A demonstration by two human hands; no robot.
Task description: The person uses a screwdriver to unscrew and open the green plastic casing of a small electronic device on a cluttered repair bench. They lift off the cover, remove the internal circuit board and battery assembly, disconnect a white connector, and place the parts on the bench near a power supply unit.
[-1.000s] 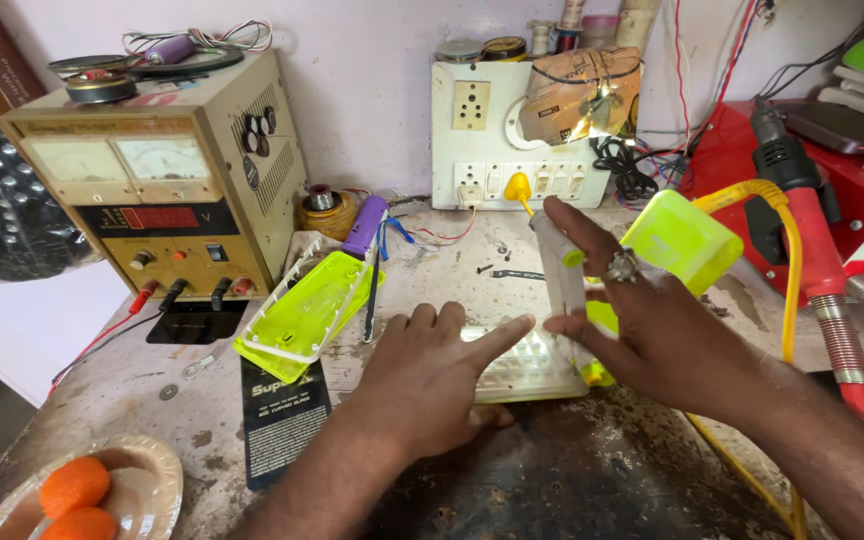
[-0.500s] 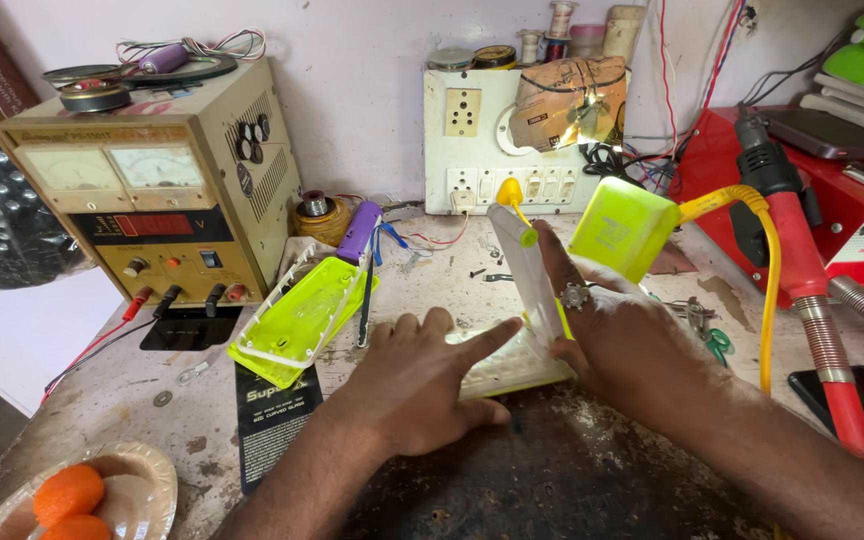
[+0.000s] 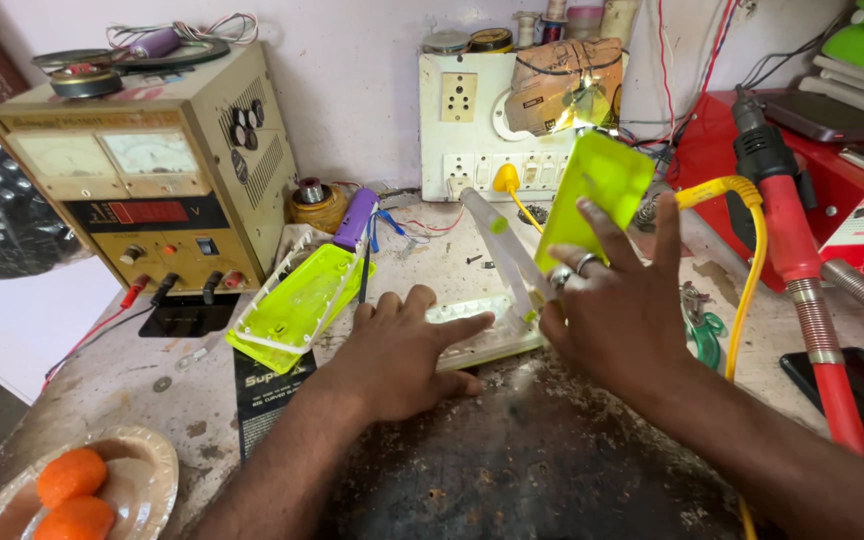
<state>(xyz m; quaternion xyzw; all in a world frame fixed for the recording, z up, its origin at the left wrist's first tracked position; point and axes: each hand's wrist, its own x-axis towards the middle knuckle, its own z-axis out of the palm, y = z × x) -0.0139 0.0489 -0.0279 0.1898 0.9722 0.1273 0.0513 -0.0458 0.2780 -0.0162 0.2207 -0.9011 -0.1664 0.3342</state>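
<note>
- Worn, stained table (image 3: 132, 370): carries a yellow-green plastic housing shell (image 3: 297, 310) at left, just beside the left hand.
- Right hand (image 3: 617, 315): grip loose, fingers spread wide; thumb side pinches a lime-green flat plastic cover (image 3: 597, 190) w/ a white strip panel (image 3: 507, 250) tilted up beside it. Exact contact pts hidden behind the palm.
- Left hand (image 3: 397, 350): flat, fingers extended, pressing down a white-and-lime lamp base (image 3: 482, 340) on the table; not closed on it.
- Base sits between both hands, touching the left fingertips; its far end hidden by the right hand.
</note>
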